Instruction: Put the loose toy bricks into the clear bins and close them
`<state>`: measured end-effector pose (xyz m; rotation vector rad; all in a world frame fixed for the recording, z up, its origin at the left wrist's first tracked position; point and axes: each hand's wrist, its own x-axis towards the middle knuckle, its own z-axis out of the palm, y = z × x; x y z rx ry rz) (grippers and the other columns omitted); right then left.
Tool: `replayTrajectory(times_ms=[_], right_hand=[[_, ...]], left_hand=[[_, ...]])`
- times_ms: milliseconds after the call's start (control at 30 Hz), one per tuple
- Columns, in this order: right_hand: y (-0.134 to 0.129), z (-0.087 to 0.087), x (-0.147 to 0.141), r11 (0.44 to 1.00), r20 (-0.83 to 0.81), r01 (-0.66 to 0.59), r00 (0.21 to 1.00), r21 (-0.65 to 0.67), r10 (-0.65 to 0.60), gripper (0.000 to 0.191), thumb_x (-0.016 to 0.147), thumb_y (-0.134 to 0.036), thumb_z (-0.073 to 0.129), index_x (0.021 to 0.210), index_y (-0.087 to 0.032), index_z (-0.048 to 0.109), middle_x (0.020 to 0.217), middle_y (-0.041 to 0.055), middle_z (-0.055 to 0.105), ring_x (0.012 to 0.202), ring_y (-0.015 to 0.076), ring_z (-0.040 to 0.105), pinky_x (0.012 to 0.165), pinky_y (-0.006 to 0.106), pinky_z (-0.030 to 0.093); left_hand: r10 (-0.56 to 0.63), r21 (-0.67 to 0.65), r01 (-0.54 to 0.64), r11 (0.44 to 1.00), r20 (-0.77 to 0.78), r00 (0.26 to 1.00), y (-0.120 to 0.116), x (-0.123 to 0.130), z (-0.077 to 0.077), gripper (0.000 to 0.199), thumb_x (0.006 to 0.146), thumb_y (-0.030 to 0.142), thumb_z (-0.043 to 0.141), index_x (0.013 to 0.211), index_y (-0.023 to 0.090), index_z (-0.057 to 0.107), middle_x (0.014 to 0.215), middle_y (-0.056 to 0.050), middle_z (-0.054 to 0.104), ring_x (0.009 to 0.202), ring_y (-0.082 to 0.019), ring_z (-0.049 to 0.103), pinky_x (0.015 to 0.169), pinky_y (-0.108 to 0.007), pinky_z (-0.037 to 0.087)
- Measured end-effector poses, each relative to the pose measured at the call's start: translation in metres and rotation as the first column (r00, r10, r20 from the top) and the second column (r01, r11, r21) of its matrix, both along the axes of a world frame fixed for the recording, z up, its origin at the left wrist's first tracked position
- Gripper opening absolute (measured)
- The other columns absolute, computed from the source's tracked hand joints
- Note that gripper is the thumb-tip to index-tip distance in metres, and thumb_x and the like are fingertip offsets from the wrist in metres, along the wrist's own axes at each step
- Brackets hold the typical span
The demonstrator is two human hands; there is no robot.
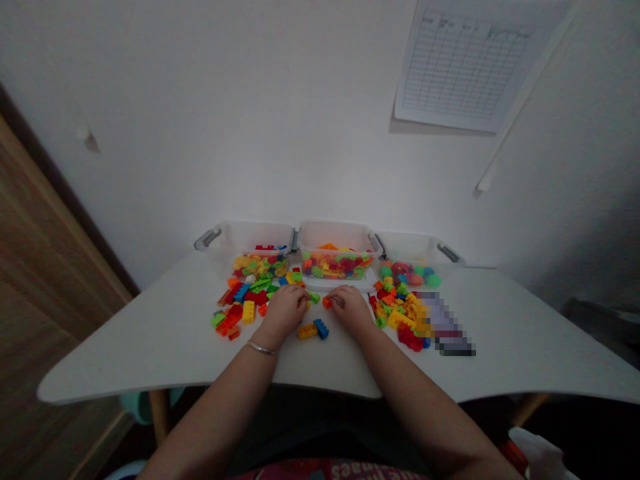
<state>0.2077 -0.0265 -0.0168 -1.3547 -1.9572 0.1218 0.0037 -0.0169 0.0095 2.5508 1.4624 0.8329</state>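
Note:
My left hand (289, 305) is closed beside the left pile of bricks, its fingertips around something small that I cannot make out. A light green piece (313, 297) lies just right of its fingers. My right hand (349, 305) pinches a small orange-red brick (327, 302) at its fingertips. Between and below the hands, a yellow brick (307, 331) and a blue brick (321, 328) rest together on the white table (320, 370). Loose bricks in several colours lie in a left pile (249, 312) and a right pile (400, 320).
Three clear bins stand along the wall: left (255, 237), middle (337, 235) and right (407, 247), each with coloured pieces inside. A white lid lies before the middle bin. A blurred-out object (445, 323) is right of the right pile. A printed sheet (465, 67) hangs above.

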Motion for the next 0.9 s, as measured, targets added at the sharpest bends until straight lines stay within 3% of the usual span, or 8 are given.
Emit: replayTrajectory(times_ms=[133,300,533,700,800,900], right_hand=[[-0.001,0.001,-0.002,1.000,-0.028,0.010,1.000,-0.009,-0.010,0.025,0.084,-0.010,0.055,0.096,-0.022,0.074,0.099,0.0061,0.070,0.100,0.0199,0.061,0.094,0.035,0.047],[-0.009,0.007,-0.009,0.997,0.078,0.060,0.995,-0.050,-0.056,0.029,0.085,-0.027,0.063,0.112,-0.020,0.069,0.110,0.0094,0.068,0.107,0.0224,0.061,0.098,0.035,0.047],[-0.014,0.014,-0.009,0.981,0.134,0.168,0.979,-0.096,-0.154,0.027,0.086,-0.020,0.057,0.111,-0.017,0.068,0.108,0.0114,0.070,0.107,0.0248,0.062,0.097,0.038,0.047],[-0.010,0.010,-0.009,0.985,0.070,0.153,0.987,-0.086,-0.147,0.024,0.083,-0.018,0.060,0.105,-0.018,0.069,0.105,0.0125,0.071,0.102,0.0268,0.062,0.094,0.041,0.048],[-0.003,0.022,-0.003,0.992,-0.036,0.118,0.993,0.039,-0.117,0.032,0.083,-0.024,0.061,0.114,-0.016,0.064,0.107,0.0125,0.069,0.099,0.0259,0.062,0.092,0.040,0.049],[0.008,0.050,0.008,0.955,-0.121,0.146,0.986,0.258,-0.118,0.038,0.085,-0.028,0.058,0.122,-0.016,0.060,0.112,0.0132,0.066,0.104,0.0263,0.058,0.096,0.042,0.046]], left_hand=[[0.000,0.004,0.000,1.000,0.008,1.000,0.000,0.000,-0.001,0.022,0.084,0.014,0.050,0.088,0.017,0.072,0.098,-0.009,0.071,0.097,-0.024,0.062,0.092,-0.038,0.047],[0.004,0.001,-0.004,1.000,-0.001,1.000,0.001,0.001,-0.001,0.022,0.084,0.014,0.051,0.088,0.016,0.072,0.097,-0.010,0.071,0.097,-0.024,0.063,0.093,-0.038,0.048],[0.006,0.002,-0.006,1.000,0.008,1.000,0.000,0.000,-0.001,0.022,0.085,0.014,0.050,0.089,0.017,0.072,0.099,-0.009,0.071,0.099,-0.023,0.062,0.094,-0.037,0.047],[0.010,-0.017,-0.010,1.000,-0.007,1.000,-0.001,0.000,0.001,0.022,0.085,0.014,0.051,0.090,0.017,0.072,0.100,-0.009,0.071,0.099,-0.023,0.062,0.093,-0.037,0.048],[0.017,-0.016,-0.017,1.000,-0.009,1.000,-0.001,0.001,0.002,0.022,0.085,0.014,0.051,0.090,0.017,0.072,0.101,-0.009,0.071,0.100,-0.023,0.062,0.094,-0.037,0.047],[0.016,-0.019,-0.016,1.000,-0.012,1.000,-0.001,0.001,0.003,0.022,0.086,0.014,0.051,0.091,0.017,0.073,0.103,-0.009,0.071,0.101,-0.023,0.062,0.096,-0.037,0.047]])
